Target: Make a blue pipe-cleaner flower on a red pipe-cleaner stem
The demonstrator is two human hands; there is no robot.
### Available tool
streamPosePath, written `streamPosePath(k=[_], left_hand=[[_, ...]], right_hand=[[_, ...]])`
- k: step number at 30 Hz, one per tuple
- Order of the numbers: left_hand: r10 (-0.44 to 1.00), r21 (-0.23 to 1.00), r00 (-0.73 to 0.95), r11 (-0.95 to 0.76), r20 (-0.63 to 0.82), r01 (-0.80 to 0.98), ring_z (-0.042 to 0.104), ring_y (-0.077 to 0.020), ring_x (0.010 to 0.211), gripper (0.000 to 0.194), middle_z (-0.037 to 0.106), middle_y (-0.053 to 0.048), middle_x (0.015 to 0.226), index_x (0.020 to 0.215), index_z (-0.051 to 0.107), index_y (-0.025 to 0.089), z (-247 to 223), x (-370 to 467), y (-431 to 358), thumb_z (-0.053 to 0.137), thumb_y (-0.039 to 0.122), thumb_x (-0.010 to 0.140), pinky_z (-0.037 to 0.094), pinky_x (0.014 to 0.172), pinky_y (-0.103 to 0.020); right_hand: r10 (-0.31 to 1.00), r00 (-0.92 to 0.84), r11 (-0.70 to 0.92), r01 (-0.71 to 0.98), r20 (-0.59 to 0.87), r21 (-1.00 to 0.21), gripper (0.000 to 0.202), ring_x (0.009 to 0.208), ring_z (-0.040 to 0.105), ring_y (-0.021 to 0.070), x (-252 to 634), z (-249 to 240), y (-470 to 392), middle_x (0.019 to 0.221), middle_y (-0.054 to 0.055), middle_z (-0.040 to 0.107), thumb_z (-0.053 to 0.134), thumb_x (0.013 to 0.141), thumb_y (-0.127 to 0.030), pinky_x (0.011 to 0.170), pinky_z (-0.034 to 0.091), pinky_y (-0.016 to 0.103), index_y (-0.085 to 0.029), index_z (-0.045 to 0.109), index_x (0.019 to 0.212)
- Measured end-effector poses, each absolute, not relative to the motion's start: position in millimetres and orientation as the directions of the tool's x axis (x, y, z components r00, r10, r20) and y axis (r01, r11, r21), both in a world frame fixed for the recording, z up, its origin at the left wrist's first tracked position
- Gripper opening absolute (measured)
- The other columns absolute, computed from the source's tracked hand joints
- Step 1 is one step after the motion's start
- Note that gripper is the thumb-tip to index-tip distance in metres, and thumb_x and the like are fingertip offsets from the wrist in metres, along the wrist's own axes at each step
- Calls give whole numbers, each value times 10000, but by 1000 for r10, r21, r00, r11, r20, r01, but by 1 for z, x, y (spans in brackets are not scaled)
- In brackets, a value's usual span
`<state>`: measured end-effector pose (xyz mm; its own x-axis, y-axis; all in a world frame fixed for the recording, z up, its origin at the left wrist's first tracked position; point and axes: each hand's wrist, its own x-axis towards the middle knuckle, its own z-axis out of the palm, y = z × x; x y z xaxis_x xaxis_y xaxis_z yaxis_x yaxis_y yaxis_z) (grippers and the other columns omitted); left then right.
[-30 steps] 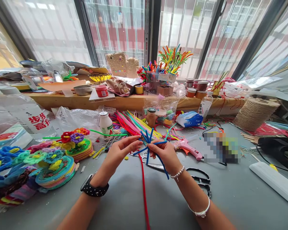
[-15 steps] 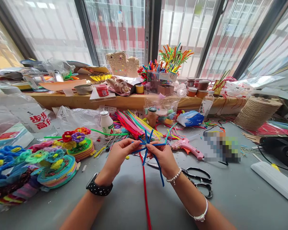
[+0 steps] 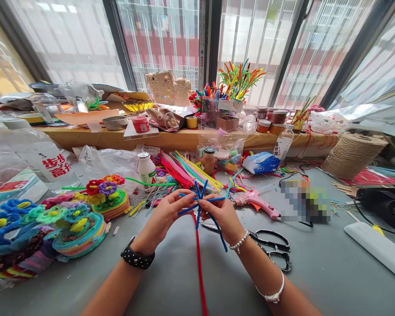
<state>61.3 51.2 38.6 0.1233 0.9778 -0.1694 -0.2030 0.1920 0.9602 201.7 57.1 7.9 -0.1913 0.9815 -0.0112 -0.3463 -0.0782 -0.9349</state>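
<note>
Several blue pipe cleaners [image 3: 201,189] cross at one centre and spread like a star, held up over the middle of the table. My left hand [image 3: 166,215] pinches them from the left side, thumb and fingers closed. From the right, my right hand [image 3: 222,217] pinches near the centre, and one long blue end hangs down past its fingers. A red pipe cleaner [image 3: 200,272] lies lengthwise on the table below, its far end under the blue ones. Black-handled scissors [image 3: 272,243] rest beside my right wrist, the blades partly hidden by the hand.
A pink glue gun [image 3: 258,204] lies beyond my right hand. Bundled coloured pipe cleaners [image 3: 181,169], a white bottle [image 3: 146,172] and a brown jar [image 3: 208,161] stand behind. Finished pipe-cleaner flowers [image 3: 75,215] crowd the left. A twine spool [image 3: 353,156] and white power strip [image 3: 377,252] are right.
The blue star has shifted slightly left and tilted a little in my fingers. Both hands keep their pinch on it; the things on the table stay put.
</note>
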Motion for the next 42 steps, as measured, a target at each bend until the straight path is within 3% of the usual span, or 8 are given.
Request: streamPosePath(k=[7,15,21,27,32,37,42], left_hand=[[972,956,141,214,-188,-200,564,-95,650,148,636,8,683,695,628,159,34,62,53,664,263,597,430,696,-218],[961,950,210,225,-180,-216,554,-109,701,129,593,-5,721,706,611,152,37,64,49,631,261,640,455,673,-226],[937,935,257,292,-237,-201,591,-120,666,183,638,-24,723,765,631,140,34,71,49,664,218,603,459,680,-232],[954,953,154,277,-258,-119,592,-136,585,174,657,-42,623,642,636,116,40,73,46,691,252,549,460,611,-245],[949,958,174,278,-262,-75,587,-139,564,199,656,-46,590,613,630,110,40,74,45,689,285,540,459,619,-262],[965,952,121,250,-231,-177,590,-123,569,143,649,-27,586,620,616,110,39,73,46,680,226,567,463,614,-237],[968,931,143,239,-206,-275,598,-118,600,119,650,-25,615,644,624,119,37,66,49,646,233,618,462,635,-224]], right_hand=[[962,-273,-97,-334,-2,-938,239,542,556,110,205,10,58,582,2,585,664,595,-318,523,484,253,-121,604,717],[980,-184,15,-333,81,-943,164,461,481,63,209,11,60,542,-32,544,656,610,-286,479,403,201,-135,596,629],[987,-43,142,-221,155,-965,160,635,505,112,206,8,59,666,2,575,661,595,-301,596,395,225,-150,617,622],[990,-86,88,-254,113,-963,222,458,361,58,209,10,60,647,-7,558,605,645,-373,448,308,206,-161,640,698],[979,21,201,-188,201,-961,190,529,404,87,212,15,59,627,-7,551,631,625,-345,457,307,204,-163,635,680],[989,46,150,-287,142,-946,165,459,359,61,210,10,61,540,-27,505,626,642,-320,446,316,195,-155,623,649],[993,24,113,-420,113,-900,207,481,442,58,213,9,63,681,1,591,635,635,-341,504,418,209,-169,658,746]])
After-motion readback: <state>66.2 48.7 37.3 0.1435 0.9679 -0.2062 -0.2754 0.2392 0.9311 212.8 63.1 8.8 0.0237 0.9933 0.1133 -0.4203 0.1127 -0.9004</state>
